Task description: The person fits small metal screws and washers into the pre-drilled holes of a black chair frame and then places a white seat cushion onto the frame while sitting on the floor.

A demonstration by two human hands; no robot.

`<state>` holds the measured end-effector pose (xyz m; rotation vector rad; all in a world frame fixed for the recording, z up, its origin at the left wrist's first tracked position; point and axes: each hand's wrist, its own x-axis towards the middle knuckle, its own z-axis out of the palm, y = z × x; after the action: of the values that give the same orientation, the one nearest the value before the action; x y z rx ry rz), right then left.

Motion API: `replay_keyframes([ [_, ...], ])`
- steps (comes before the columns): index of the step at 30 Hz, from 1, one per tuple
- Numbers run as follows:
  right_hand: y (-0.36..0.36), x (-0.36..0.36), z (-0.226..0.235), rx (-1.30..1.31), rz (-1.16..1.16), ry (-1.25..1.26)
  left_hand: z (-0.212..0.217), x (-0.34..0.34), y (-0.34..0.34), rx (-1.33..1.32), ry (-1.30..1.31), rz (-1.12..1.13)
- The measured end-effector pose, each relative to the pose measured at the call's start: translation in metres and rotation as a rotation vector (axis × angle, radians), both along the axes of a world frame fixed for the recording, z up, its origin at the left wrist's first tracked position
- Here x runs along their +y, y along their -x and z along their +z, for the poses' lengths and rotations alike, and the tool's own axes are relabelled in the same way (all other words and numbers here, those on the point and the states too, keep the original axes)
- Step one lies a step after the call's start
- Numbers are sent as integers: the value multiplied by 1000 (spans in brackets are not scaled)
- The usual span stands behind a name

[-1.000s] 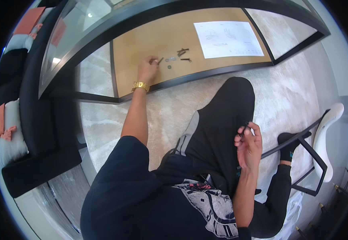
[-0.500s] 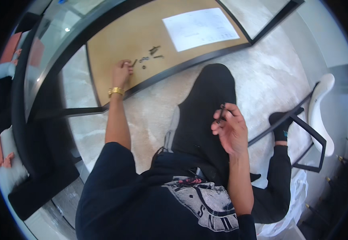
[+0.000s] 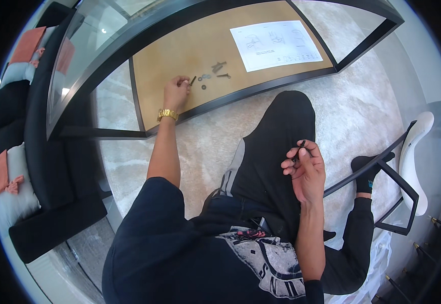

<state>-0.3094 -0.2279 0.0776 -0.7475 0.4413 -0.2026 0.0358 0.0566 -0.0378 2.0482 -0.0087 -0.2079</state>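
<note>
My left hand (image 3: 176,95), with a gold watch (image 3: 167,114) at its wrist, rests low over a wooden tabletop (image 3: 154,66). Its fingertips are pinched at a small dark bolt (image 3: 193,80). Beside it lie several washers or nuts (image 3: 204,77), one more ring (image 3: 204,87), some bolts (image 3: 219,67) and a separate bolt (image 3: 223,76). Above my thigh, my right hand (image 3: 307,169) is palm up, its curled fingers and thumb around a thin black bolt (image 3: 302,145), partly hidden by the fingers.
A printed sheet with line drawings (image 3: 276,45) lies on the wood at the right. A black frame (image 3: 241,93) edges the tabletop. By my foot on the right stands a white curved seat part on black legs (image 3: 408,167). A black sofa (image 3: 53,167) is at the left.
The whole view has shifted, so things appear further right. My left hand stays by the same bolt. The bolt in my right hand has turned slightly between the fingers.
</note>
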Motion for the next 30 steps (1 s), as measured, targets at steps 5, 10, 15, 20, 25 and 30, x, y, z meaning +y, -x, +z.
replay_keyframes([
  [5, -1, -1, -1, 28, 13, 14, -14, 7, -4, -18, 26, -25],
  [10, 2, -4, -7, 47, 22, 28, -25, 11, -10, -44, 17, -47],
  [15, 2, -3, -6, 78, 20, 33, -24, 12, -5, -57, -12, -44],
  [20, 4, -7, -8, 86, 19, 28, -20, 11, -7, -71, -18, -57],
  [25, 5, -9, -7, 115, -6, 88, -18, 9, -7, -79, -9, -68],
  [30, 7, -11, -8, 135, -46, 141, -20, 12, -4, -118, -5, -85],
])
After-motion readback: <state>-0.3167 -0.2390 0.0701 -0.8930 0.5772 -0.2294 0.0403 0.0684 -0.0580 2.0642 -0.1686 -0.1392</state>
